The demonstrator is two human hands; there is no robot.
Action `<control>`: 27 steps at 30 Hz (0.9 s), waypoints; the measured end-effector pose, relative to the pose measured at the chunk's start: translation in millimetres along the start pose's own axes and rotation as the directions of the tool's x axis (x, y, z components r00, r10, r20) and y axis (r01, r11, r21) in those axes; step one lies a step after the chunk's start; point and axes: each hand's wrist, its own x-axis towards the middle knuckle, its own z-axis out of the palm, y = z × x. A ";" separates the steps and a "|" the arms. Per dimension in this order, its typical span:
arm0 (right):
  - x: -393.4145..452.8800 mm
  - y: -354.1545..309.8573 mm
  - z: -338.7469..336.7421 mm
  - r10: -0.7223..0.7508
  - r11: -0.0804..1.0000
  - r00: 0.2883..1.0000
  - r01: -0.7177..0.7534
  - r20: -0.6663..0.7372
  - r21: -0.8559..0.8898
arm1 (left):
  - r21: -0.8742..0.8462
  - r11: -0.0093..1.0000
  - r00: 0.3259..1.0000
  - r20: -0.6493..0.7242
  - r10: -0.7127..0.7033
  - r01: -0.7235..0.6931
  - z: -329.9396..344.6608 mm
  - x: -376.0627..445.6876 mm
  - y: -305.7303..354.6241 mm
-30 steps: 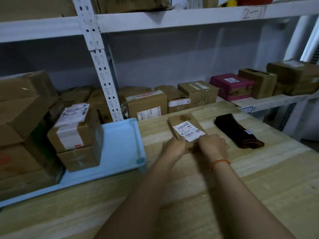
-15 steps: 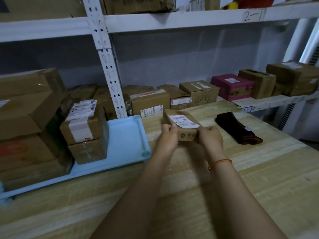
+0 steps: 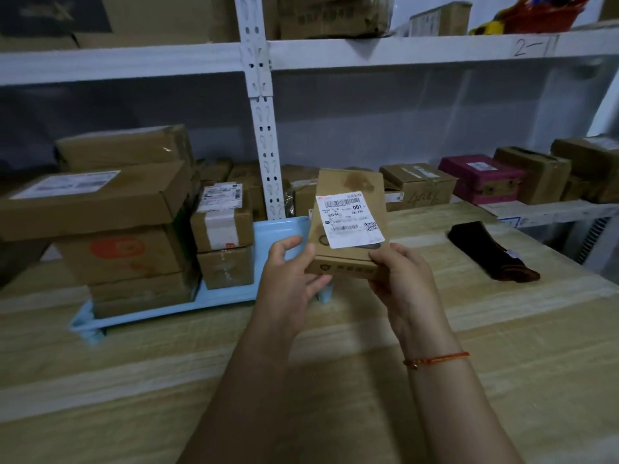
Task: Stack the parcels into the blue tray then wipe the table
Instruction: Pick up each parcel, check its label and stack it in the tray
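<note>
We hold the small flat parcel [image 3: 350, 226] in a two-handed grip: our left hand [image 3: 290, 279] curls round its near left corner, thumb on top, and our right hand [image 3: 403, 279] pinches the near right corner. Holding it by the near edge lets us tilt the labelled face up toward us, probably to check the label and keep the far end free for setting down. It hangs in the air above the tabletop [image 3: 502, 346], just right of the blue tray [image 3: 278, 229], whose right end looks bare beside the two stacks of parcels [image 3: 224, 239] already loaded. The dark cloth [image 3: 489, 252] lies well off to the right, presumably waiting for the wiping. A second ago this parcel lay flat on the tabletop under our fingers; half a second ago it was barely raised; now it is higher, steeper and nearer the tray.
</note>
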 end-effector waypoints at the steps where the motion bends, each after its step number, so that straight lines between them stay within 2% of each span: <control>1: -3.1 -0.3 1.3 0.027 0.999 1.000 -0.028 0.016 0.016 | -0.008 1.000 1.000 -0.012 0.018 -0.018 -4.5 -1.9 1.1; 4: -13.3 -3.6 4.9 0.130 0.988 0.989 -0.135 0.078 0.069 | -0.036 0.997 0.998 -0.031 0.061 -0.062 -14.4 -9.4 6.2; 7: -20.5 -6.5 7.1 0.230 0.944 0.963 -0.257 0.143 0.208 | -0.036 0.996 0.996 -0.047 0.074 -0.076 -18.7 -13.6 10.5; 14: -21.2 -1.1 13.8 0.311 0.854 0.922 -0.378 0.232 0.358 | 0.028 0.990 0.990 0.018 0.141 -0.142 -22.7 -22.4 15.2; 19: -17.4 5.4 12.4 0.333 0.851 0.914 -0.397 0.232 0.342 | 0.083 0.983 0.986 0.039 0.162 -0.164 -22.2 -23.9 15.1; 27: -8.6 13.4 8.5 0.350 0.907 0.925 -0.374 0.149 0.194 | 0.133 0.980 0.989 0.018 0.144 -0.145 -19.9 -20.7 11.9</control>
